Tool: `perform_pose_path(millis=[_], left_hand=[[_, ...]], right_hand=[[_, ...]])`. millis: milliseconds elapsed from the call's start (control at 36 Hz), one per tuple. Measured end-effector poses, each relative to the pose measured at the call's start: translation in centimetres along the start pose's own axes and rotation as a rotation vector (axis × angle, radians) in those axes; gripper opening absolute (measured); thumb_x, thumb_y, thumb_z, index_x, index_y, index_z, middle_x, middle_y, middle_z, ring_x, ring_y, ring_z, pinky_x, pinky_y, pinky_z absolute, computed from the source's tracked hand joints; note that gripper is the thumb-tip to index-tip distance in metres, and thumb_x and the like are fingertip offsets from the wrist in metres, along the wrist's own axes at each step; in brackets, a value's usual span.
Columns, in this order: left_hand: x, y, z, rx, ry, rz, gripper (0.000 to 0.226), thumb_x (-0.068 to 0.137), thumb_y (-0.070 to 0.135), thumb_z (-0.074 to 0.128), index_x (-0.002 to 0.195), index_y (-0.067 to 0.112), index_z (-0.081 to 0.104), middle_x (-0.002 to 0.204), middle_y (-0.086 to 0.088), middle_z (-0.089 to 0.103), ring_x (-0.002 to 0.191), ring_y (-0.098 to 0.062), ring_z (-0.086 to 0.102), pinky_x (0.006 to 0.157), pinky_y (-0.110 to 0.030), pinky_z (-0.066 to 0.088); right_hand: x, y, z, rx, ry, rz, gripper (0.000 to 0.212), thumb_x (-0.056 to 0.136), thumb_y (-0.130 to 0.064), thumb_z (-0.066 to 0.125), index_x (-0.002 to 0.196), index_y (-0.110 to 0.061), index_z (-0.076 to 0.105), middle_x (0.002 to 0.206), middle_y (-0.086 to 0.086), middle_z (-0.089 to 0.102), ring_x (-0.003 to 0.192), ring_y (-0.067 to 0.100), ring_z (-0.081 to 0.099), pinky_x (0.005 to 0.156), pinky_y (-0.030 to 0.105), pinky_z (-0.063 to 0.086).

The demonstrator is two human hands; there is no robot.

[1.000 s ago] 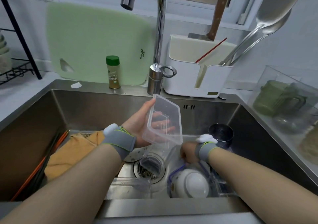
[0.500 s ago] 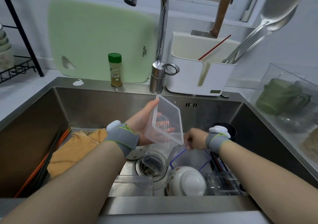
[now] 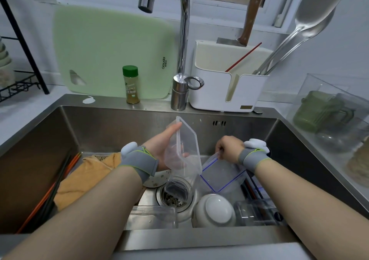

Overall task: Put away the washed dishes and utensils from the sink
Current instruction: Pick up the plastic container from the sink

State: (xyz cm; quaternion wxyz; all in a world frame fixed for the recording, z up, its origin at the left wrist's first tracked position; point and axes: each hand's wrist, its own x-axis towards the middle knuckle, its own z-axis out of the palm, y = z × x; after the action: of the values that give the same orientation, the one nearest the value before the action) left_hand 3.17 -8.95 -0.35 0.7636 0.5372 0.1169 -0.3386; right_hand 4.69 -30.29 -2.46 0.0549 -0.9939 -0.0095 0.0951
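Note:
My left hand (image 3: 159, 148) holds a clear plastic container (image 3: 184, 146) tilted on its side above the steel sink (image 3: 111, 124). My right hand (image 3: 229, 147) pinches the corner of a clear lid with a blue seal (image 3: 221, 175) and holds it lifted over the sink's right side. Below lie an upturned white bowl (image 3: 216, 209), a small clear cup (image 3: 176, 188) over the drain, two more clear containers (image 3: 153, 216) (image 3: 255, 214), a plate (image 3: 157, 179) partly hidden under my left wrist, and chopsticks (image 3: 50, 191) at the left wall.
An orange cloth (image 3: 83, 178) lies at the sink's left. Behind stand the faucet (image 3: 180, 46), a spice jar (image 3: 130, 84), a green cutting board (image 3: 111, 52) and a white utensil holder (image 3: 215, 88) with ladles, knife and chopstick. A clear box with a green mug (image 3: 321, 112) sits right.
My right hand has risen from among the dishes, lifting the blue-sealed lid by its corner. My left hand keeps the clear container at the same height.

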Motion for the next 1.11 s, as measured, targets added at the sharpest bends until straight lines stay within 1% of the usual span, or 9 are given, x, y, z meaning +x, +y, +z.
perform_pose_path(millis=[139, 306, 444, 528, 639, 750, 972, 1028, 1111], left_hand=[[0.0, -0.1, 0.0, 0.033, 0.04, 0.035, 0.043, 0.087, 0.052, 0.052, 0.079, 0.01, 0.056, 0.046, -0.007, 0.062, 0.063, -0.023, 0.061, 0.078, -0.039, 0.047], [-0.2, -0.1, 0.0, 0.049, 0.015, 0.065, 0.049, 0.089, 0.053, 0.048, 0.076, 0.007, 0.054, 0.041, -0.008, 0.061, 0.039, -0.021, 0.063, 0.07, -0.04, 0.045], [0.1, -0.3, 0.0, -0.039, -0.011, 0.077, 0.046, 0.086, 0.052, 0.052, 0.079, 0.007, 0.057, 0.043, -0.006, 0.057, 0.057, -0.023, 0.055, 0.065, -0.034, 0.046], [0.0, -0.4, 0.1, -0.121, -0.061, 0.145, 0.047, 0.089, 0.051, 0.049, 0.08, 0.008, 0.066, 0.051, -0.006, 0.062, 0.048, -0.021, 0.062, 0.065, -0.034, 0.05], [-0.5, -0.3, 0.1, -0.225, -0.13, 0.213, 0.059, 0.096, 0.043, 0.038, 0.068, 0.004, 0.072, 0.058, -0.011, 0.065, 0.048, -0.021, 0.065, 0.049, -0.025, 0.055], [-1.4, 0.0, 0.1, -0.315, -0.123, 0.256, 0.052, 0.097, 0.043, 0.033, 0.111, 0.001, 0.06, 0.1, -0.019, 0.062, 0.089, -0.031, 0.06, 0.09, -0.043, 0.044], [-1.0, 0.4, -0.4, -0.42, -0.257, 0.271, 0.062, 0.099, 0.033, 0.024, 0.086, -0.003, 0.073, 0.085, -0.02, 0.072, 0.072, -0.031, 0.072, 0.063, -0.04, 0.058], [-1.1, 0.3, -0.2, -0.452, -0.301, 0.284, 0.064, 0.099, 0.029, 0.025, 0.077, -0.003, 0.075, 0.084, -0.019, 0.072, 0.072, -0.029, 0.072, 0.066, -0.038, 0.058], [-1.1, 0.3, -0.4, -0.487, -0.321, 0.283, 0.059, 0.098, 0.034, 0.026, 0.092, -0.001, 0.073, 0.098, -0.019, 0.069, 0.085, -0.032, 0.069, 0.079, -0.041, 0.055]], right_hand=[[-0.6, -0.9, -1.7, -0.058, 0.116, 0.021, 0.017, 0.082, -0.018, 0.062, 0.095, -0.02, 0.072, 0.105, 0.007, 0.07, 0.098, 0.028, 0.065, 0.077, 0.028, 0.049], [-2.7, -2.4, -5.4, 0.024, 0.386, 0.075, 0.019, 0.086, -0.019, 0.054, 0.097, -0.015, 0.069, 0.107, 0.011, 0.068, 0.102, 0.032, 0.061, 0.076, 0.03, 0.045], [-5.2, -5.5, -7.3, 0.225, 0.681, 0.069, 0.018, 0.089, -0.022, 0.052, 0.097, -0.015, 0.067, 0.103, 0.006, 0.069, 0.1, 0.031, 0.059, 0.075, 0.032, 0.041], [-6.5, -7.8, -7.0, 0.28, 0.752, -0.016, 0.017, 0.091, -0.023, 0.052, 0.097, -0.015, 0.066, 0.102, 0.005, 0.066, 0.098, 0.029, 0.059, 0.075, 0.033, 0.04], [-7.6, -10.3, -6.2, 0.26, 0.701, -0.092, 0.019, 0.092, -0.028, 0.049, 0.105, -0.019, 0.06, 0.105, 0.002, 0.066, 0.1, 0.03, 0.059, 0.077, 0.035, 0.042], [-8.7, -11.8, -5.4, 0.309, 0.65, -0.137, 0.024, 0.091, -0.031, 0.051, 0.113, -0.024, 0.057, 0.11, -0.003, 0.068, 0.104, 0.029, 0.06, 0.077, 0.032, 0.041], [-9.3, -12.5, -4.4, 0.318, 0.565, -0.256, 0.045, 0.086, -0.039, 0.062, 0.129, -0.031, 0.054, 0.128, -0.01, 0.059, 0.12, 0.013, 0.054, 0.096, 0.025, 0.041], [-9.1, -12.4, -3.9, 0.376, 0.563, -0.278, 0.055, 0.079, -0.042, 0.068, 0.13, -0.028, 0.055, 0.135, -0.008, 0.055, 0.127, 0.012, 0.048, 0.102, 0.024, 0.036], [-9.0, -12.5, -3.7, 0.606, 0.511, -0.267, 0.07, 0.066, -0.064, 0.052, 0.124, -0.027, 0.06, 0.136, -0.006, 0.052, 0.13, 0.005, 0.041, 0.105, 0.016, 0.027]])
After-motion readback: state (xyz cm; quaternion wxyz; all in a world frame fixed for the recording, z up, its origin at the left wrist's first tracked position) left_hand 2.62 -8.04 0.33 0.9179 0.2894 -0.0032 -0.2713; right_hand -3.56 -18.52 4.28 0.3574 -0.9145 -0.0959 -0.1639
